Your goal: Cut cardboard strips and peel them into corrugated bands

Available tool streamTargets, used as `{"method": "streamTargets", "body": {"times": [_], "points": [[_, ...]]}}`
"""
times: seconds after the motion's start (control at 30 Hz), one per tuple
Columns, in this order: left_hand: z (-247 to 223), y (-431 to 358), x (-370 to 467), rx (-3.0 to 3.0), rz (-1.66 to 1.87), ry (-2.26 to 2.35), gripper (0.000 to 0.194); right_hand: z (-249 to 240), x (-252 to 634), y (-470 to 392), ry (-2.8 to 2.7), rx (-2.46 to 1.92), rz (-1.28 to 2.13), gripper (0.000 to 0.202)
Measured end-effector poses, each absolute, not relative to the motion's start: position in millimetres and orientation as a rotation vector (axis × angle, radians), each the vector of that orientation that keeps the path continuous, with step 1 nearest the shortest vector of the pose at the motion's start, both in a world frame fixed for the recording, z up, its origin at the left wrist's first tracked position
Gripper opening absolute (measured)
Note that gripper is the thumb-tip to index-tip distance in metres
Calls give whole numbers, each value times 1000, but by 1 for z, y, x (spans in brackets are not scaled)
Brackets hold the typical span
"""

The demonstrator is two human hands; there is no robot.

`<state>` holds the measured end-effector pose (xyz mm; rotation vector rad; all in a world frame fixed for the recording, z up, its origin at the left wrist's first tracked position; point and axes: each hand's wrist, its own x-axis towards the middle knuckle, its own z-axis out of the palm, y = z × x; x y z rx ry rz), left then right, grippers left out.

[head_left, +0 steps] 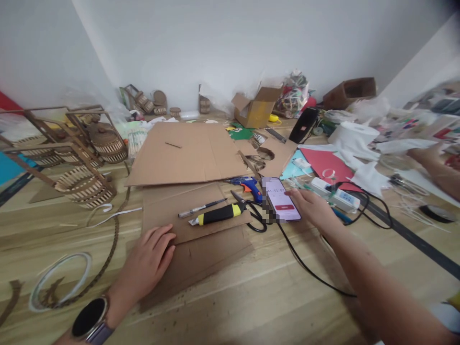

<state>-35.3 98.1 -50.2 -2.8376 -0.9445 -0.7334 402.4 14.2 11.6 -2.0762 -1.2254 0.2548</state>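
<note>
My left hand (151, 251), with a watch on the wrist, lies flat on the lower cardboard piece (212, 254), fingers spread and holding nothing. My right hand (307, 203) is at the right edge of a phone (282, 201) lying on the table, its fingertips at the lit screen; the grip on the phone is unclear. Between the hands lie a yellow and black utility knife (219, 214), a pen (201, 208) and black-handled scissors (257, 218). A blue glue gun (253, 188) with an orange trigger sits just left of the phone.
A large cardboard sheet (190, 153) lies behind the tools. Woven baskets (84, 184) stand at the left. A power strip (336, 194) with black cables, red paper (325, 165) and a white roll (355, 136) are at the right. Another person's hand (431, 158) shows at the far right.
</note>
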Motion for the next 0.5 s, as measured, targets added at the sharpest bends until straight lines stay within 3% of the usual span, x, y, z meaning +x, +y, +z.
{"method": "streamTargets", "body": {"times": [0.27, 0.5], "points": [[-28, 62, -40, -2748, -711, -876, 35, 14, 282, -13, -1969, -2007, 378, 27], [-39, 14, -80, -2689, -624, -951, 39, 16, 305, -14, -1722, -2500, 155, 37]]}}
